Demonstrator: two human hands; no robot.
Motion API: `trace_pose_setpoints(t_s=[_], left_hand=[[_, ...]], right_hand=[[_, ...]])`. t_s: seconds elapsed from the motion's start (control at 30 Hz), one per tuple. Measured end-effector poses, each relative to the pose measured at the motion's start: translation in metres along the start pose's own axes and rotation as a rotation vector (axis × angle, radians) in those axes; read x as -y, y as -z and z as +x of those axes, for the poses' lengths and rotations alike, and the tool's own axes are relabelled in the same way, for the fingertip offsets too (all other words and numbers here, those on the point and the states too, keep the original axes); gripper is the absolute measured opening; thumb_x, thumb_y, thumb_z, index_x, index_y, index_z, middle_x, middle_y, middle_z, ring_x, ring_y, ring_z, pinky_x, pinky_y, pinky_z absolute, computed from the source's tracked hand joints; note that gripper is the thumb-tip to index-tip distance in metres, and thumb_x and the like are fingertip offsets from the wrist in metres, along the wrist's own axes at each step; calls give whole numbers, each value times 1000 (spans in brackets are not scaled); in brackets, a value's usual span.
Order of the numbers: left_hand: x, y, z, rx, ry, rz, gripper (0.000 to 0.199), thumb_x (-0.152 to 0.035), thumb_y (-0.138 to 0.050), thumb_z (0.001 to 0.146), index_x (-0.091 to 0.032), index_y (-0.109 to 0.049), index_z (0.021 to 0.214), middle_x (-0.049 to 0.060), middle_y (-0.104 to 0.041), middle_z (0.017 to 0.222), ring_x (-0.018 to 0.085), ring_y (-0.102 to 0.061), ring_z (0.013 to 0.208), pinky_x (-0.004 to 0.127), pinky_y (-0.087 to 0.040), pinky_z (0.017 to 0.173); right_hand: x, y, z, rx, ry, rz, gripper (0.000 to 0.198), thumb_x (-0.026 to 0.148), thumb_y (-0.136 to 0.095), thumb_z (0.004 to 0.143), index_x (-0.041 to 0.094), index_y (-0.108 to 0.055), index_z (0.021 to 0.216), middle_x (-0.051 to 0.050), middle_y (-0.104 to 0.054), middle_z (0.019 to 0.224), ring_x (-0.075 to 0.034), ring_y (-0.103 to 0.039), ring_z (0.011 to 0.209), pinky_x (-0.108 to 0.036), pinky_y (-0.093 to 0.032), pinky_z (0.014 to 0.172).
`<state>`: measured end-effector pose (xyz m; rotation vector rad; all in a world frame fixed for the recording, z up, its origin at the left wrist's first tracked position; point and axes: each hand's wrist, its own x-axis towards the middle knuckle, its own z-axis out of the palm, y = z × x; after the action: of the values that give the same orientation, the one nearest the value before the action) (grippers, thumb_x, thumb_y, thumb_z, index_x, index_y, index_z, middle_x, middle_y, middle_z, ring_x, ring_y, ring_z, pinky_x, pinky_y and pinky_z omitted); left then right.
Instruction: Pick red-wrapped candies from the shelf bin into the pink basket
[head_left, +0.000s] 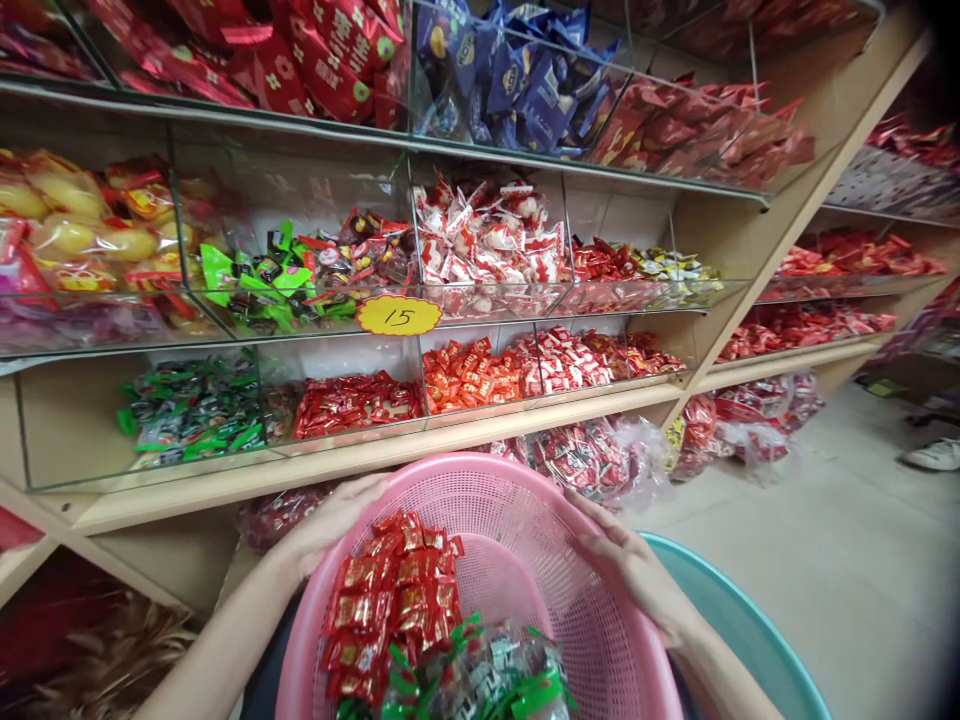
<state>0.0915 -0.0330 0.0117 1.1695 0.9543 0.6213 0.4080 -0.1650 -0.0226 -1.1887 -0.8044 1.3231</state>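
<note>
Between my hands is a pink plastic basket point(592, 620) with mesh walls, tilted toward me. Its left rim is gripped by my left hand point(337, 525), whose fingers curl over the far edge. On the opposite side my right hand point(619, 560) clasps the rim, fingers along the outside. Inside lie red-wrapped candies point(394, 600) in a pile at the left. Green and clear wrapped candies point(487, 675) sit at the near side of the basket, partly cut off by the frame's lower edge.
Glass-fronted wooden shelves point(375, 450) with sorted candies rise ahead. A yellow tag point(400, 316) reads 15. Bagged candies point(585, 455) rest beneath the bottom shelf. A turquoise tub point(735, 620) stands behind my right arm. A person's shoe point(934, 455) shows on the tiled floor at right.
</note>
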Motion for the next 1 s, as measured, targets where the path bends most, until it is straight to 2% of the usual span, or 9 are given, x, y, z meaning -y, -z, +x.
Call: trace_pose_setpoints(t_s=[0.13,0.27,0.37,0.47,0.63,0.73,0.83,0.9,1.0], left_hand=[[5,-1,-11,-50,-56,19,51,-45,-56,74,-19,-52,117,7,-54,122,22,-51,110,30,-41,94],[10,0,-23,-218,-51,104,53,-47,-58,72,-18,-53,116,5,-44,131,21,-44,118,26,-38,97],[18,0,-34,-365,2,126,53,-46,-55,74,-19,-50,119,5,-42,132,21,-38,122,30,-32,102],[25,-2,-45,-414,-30,96,51,-44,-56,74,-23,-50,119,1,-42,132,19,-35,124,31,-26,105],[35,-9,-58,-460,5,21,52,-45,-52,77,-25,-44,124,0,-43,132,18,-37,123,32,-25,106],[43,-13,-64,-528,39,12,56,-49,-51,76,-25,-42,126,1,-44,132,20,-40,120,33,-32,103],[46,-12,-70,-545,15,44,58,-53,-52,73,-26,-44,125,1,-46,129,22,-43,119,33,-37,100],[42,-6,-72,-515,11,90,57,-52,-54,72,-26,-47,122,1,-48,128,22,-42,119,35,-33,102],[27,7,-64,-434,2,175,50,-50,-55,72,-23,-56,114,1,-49,127,20,-36,123,34,-19,108]], right_hand=[[3,5,18,60,22,-43,51,28,-61,69,30,-50,119,0,-42,133,-23,-43,117,-35,-38,95],[8,8,35,122,24,-110,50,27,-61,70,29,-51,118,1,-41,133,-23,-44,117,-35,-39,93],[13,7,46,195,23,-113,49,24,-60,70,29,-51,118,1,-41,133,-21,-45,115,-34,-38,94],[18,5,53,245,36,-147,47,24,-61,70,28,-53,116,1,-39,134,-21,-45,115,-34,-36,95],[23,2,66,308,38,-175,50,24,-61,69,29,-52,117,1,-39,135,-21,-44,116,-35,-35,96],[24,2,74,347,51,-202,48,22,-61,68,29,-54,115,1,-39,134,-21,-40,119,-35,-30,99],[24,2,81,374,76,-241,46,22,-61,68,29,-56,113,1,-40,134,-21,-38,121,-35,-26,101],[24,2,84,385,91,-262,46,23,-61,68,29,-56,113,1,-42,133,-21,-38,120,-36,-25,101],[23,3,85,406,100,-285,46,24,-60,69,28,-54,115,0,-44,131,-21,-38,120,-37,-26,101]])
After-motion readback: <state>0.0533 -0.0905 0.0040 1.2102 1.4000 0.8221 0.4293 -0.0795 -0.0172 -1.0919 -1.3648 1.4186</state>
